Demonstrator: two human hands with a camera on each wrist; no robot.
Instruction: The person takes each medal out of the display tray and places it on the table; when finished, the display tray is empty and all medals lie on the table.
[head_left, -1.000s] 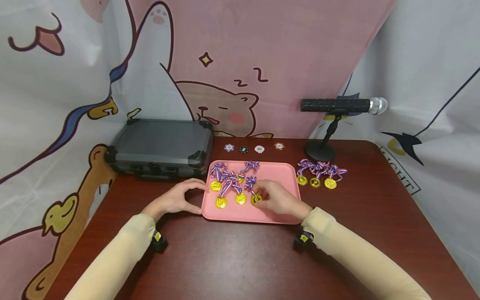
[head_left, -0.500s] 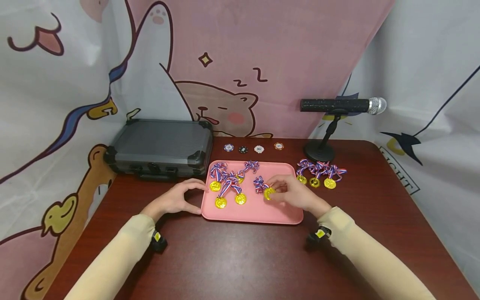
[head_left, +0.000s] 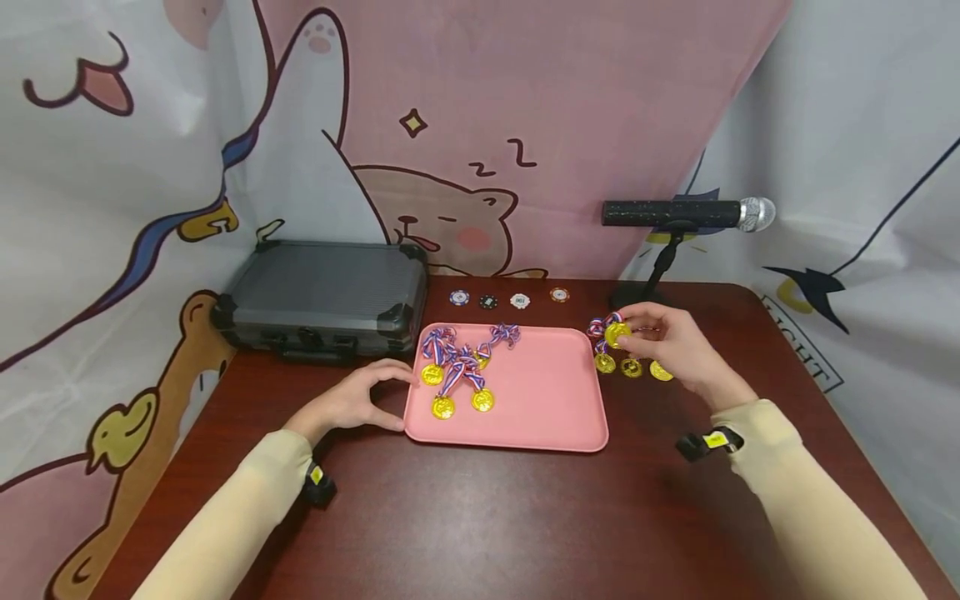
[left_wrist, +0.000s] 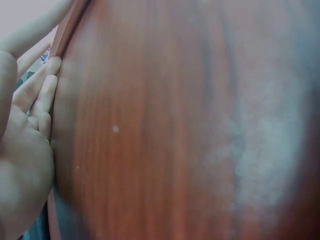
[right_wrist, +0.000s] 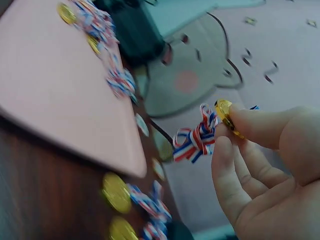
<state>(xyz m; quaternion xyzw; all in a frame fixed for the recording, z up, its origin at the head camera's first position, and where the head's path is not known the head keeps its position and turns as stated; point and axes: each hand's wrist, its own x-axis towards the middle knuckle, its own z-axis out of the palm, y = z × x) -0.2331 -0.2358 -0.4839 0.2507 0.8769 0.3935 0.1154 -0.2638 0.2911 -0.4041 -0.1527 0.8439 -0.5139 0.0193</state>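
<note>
My right hand (head_left: 678,350) pinches a gold medal (head_left: 617,335) between thumb and fingers, raised above the table right of the pink tray (head_left: 551,392). Its red, white and blue ribbon (right_wrist: 197,140) is tied in a bunch and dangles in the right wrist view. Just below lie several gold medals (head_left: 632,367) in a row on the table, their ribbons partly hidden by the hand. Several more medals (head_left: 482,400) lie on the tray's left half. At the tray's left edge my left hand (head_left: 347,402) rests with thumb and fingers spread apart, touching the rim.
A dark grey case (head_left: 326,287) stands at the back left of the brown table (head_left: 480,525). Several poker chips (head_left: 520,301) lie in a row behind the tray. A microphone (head_left: 675,213) on a black stand is at the back right, its base partly behind my right hand.
My right hand has picked up a medal from the tray and carried it right and away from me, over the row of medals beside the tray. The left hand has stayed put.
</note>
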